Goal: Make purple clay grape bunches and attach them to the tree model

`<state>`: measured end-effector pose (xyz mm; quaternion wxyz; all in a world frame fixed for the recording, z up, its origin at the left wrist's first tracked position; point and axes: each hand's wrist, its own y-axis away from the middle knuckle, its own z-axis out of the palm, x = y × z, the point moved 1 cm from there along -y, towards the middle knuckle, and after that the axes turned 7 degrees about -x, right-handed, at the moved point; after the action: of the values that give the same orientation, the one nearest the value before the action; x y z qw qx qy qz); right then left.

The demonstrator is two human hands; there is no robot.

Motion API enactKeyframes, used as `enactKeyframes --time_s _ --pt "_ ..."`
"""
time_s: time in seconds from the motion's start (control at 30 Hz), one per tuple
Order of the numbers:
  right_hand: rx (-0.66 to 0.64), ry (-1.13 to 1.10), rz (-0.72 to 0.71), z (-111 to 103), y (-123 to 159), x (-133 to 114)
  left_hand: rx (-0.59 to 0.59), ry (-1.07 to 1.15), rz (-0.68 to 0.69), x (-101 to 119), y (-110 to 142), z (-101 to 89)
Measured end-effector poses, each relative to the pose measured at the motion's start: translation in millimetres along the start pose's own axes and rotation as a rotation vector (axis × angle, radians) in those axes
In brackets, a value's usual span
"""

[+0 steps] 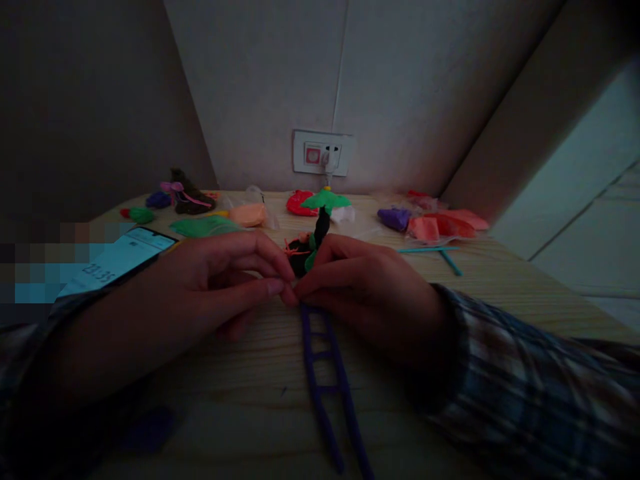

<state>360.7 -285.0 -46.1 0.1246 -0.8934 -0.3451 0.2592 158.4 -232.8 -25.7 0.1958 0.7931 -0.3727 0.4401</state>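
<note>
A small purple clay ladder (327,389) lies on the table, its rails running toward me and several rungs between them. At its far end my left hand (215,280) and my right hand (360,280) meet, fingertips nearly touching. Both are closed in a pinch; whatever is between the fingers is hidden. Just behind them stands a clay tree (323,227) with a black trunk and green top, its base partly covered by my right hand. A dark purple lump (150,427) sits at the lower left, dim and blurred.
A lit phone (120,260) lies beside my left forearm. Along the back are a brown clay boot (187,195), green clay (205,225), bagged orange clay (249,215), purple clay (395,218) and red-orange clay (450,225). Blue sticks (450,261) lie right; a wall socket (323,153) is behind.
</note>
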Motion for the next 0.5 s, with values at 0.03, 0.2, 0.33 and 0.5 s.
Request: enactKeyframes --time_s 0.03,0.2,0.33,0.5 --pt "-0.004 -0.001 -0.002 -0.2 0.7 0.1 -0.004 -0.001 -0.001 0.2 0.2 0.1" --pt "0.016 -0.014 -0.04 -4.2 4.8 -1.8 0.01 0.064 0.023 1.5 4.9 2.3" --pt "0.057 0.004 -0.018 -8.6 8.8 -3.4 0.006 0.104 0.012 -0.1 8.2 1.9" --pt "0.049 0.082 0.08 -9.9 10.6 -3.6 0.014 0.119 0.007 -0.6 7.6 -0.4"
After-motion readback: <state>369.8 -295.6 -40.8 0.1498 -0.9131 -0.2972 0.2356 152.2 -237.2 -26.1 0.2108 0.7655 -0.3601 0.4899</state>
